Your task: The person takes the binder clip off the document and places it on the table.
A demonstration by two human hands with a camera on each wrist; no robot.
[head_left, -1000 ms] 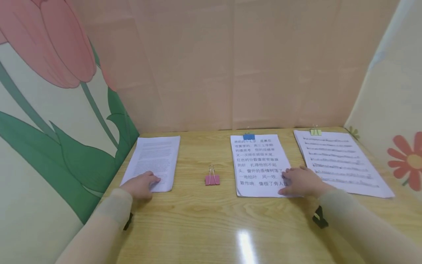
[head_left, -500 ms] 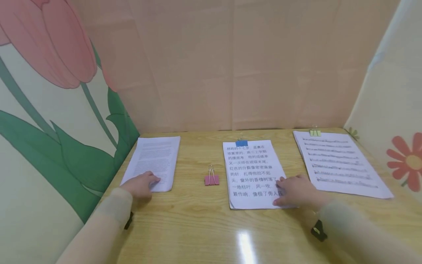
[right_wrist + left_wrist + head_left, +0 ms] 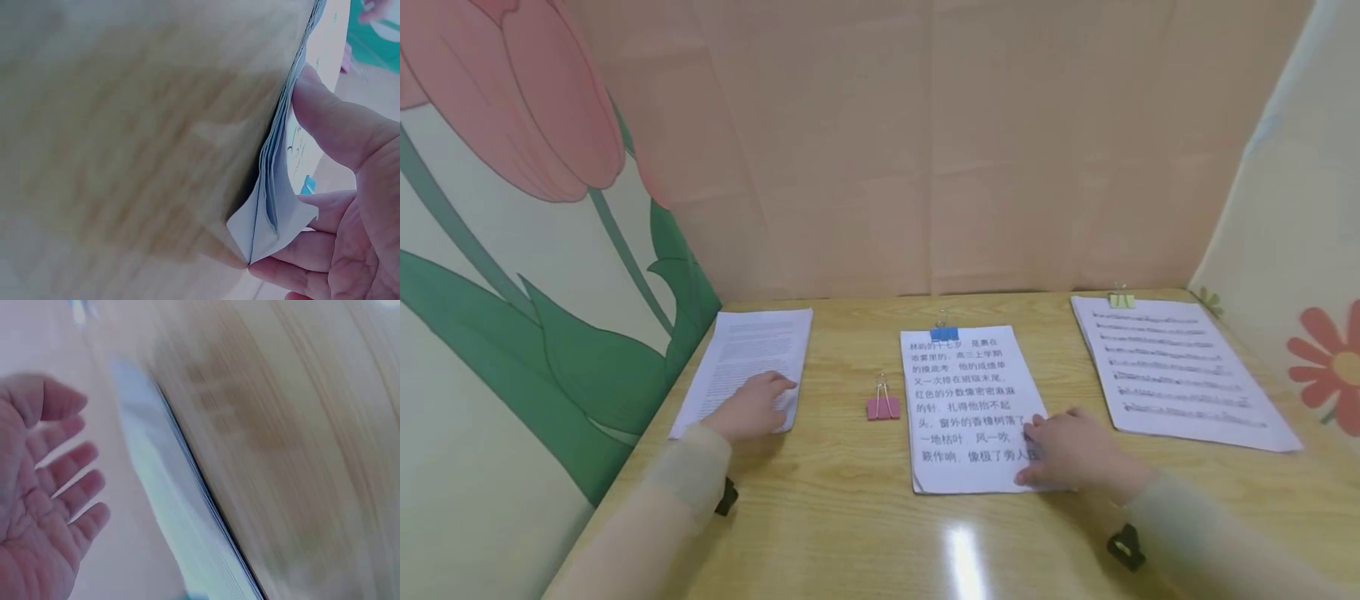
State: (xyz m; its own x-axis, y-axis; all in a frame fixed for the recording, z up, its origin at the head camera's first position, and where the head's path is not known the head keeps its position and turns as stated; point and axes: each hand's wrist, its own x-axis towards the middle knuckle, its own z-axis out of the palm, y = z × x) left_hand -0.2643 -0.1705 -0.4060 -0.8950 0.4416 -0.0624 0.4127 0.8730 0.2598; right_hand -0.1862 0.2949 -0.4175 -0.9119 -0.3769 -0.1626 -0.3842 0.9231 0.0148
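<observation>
In the head view, a stack of large-print pages (image 3: pixel 962 400) lies in the middle, with a blue binder clip (image 3: pixel 944 334) on its top edge. My right hand (image 3: pixel 1078 450) pinches that stack by its lower right corner. The right wrist view shows the thumb (image 3: pixel 337 122) on the printed face and several fingers at the corner, where the sheets bend. My left hand (image 3: pixel 752 408) is over the lower right of a small-print stack (image 3: pixel 756 342) at the left. Its fingers are loosely spread with nothing between them in the left wrist view, beside the paper edge (image 3: pixel 181 487).
A pink binder clip (image 3: pixel 883 407) with its handles up sits loose between the left and middle stacks. Sheet music (image 3: pixel 1176 367) with a yellow-green binder clip (image 3: pixel 1122 301) lies at the right. Walls stand at the back and both sides of the wooden table (image 3: pixel 850 517).
My right hand has drawn the clipped middle stack toward me and slightly left. The left hand has shifted right and a little farther over its stack.
</observation>
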